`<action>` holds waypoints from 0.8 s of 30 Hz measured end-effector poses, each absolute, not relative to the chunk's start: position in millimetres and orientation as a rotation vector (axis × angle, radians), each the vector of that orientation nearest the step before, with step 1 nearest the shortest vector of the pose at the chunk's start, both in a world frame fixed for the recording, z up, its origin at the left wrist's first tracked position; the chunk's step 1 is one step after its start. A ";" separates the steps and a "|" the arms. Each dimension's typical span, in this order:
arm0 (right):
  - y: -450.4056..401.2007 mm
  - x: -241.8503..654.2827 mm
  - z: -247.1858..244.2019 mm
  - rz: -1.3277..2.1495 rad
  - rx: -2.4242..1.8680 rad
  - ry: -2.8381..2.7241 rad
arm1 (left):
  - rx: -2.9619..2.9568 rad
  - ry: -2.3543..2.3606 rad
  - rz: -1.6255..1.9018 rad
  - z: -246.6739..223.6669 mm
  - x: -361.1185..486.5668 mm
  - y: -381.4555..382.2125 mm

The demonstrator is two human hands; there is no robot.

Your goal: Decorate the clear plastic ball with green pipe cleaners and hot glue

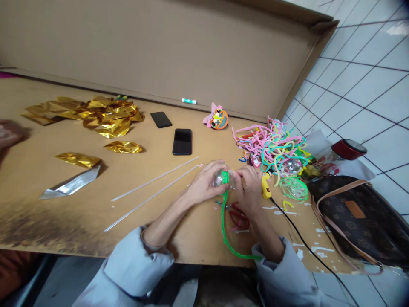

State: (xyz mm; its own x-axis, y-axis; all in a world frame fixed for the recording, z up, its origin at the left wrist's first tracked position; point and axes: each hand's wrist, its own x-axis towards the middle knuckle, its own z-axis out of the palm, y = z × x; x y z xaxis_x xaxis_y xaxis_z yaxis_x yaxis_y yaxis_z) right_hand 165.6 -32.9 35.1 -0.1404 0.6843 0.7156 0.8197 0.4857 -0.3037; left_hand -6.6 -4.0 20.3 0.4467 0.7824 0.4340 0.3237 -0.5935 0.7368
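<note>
My left hand [209, 181] is wrapped round a clear plastic ball [218, 179], which has a band of green pipe cleaner [225, 177] across its middle. The loose tail of the pipe cleaner hangs down and curves right to my right sleeve. On the ball's right side, my right hand [251, 187] has its fingers bent and closed at the ball's edge; its fingertips are partly hidden. Red-handled scissors [239, 216] lie on the table under my hands. Just right of my right hand is a yellow glue gun [265, 186] with a black cord.
A tangled pile of coloured pipe cleaners [271, 143] and a brown handbag [358, 217] are on the right. Two phones [182, 142], a glue stick [189, 101] and a pink-orange figure [217, 117] stand further back. Left are clear sticks [153, 197], gold foil [108, 117] and another person's hand [11, 133].
</note>
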 end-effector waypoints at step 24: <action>-52.9 180.9 11.7 -0.469 -0.870 -2.122 | 2.112 0.897 1.078 17.6 -12.3 2.5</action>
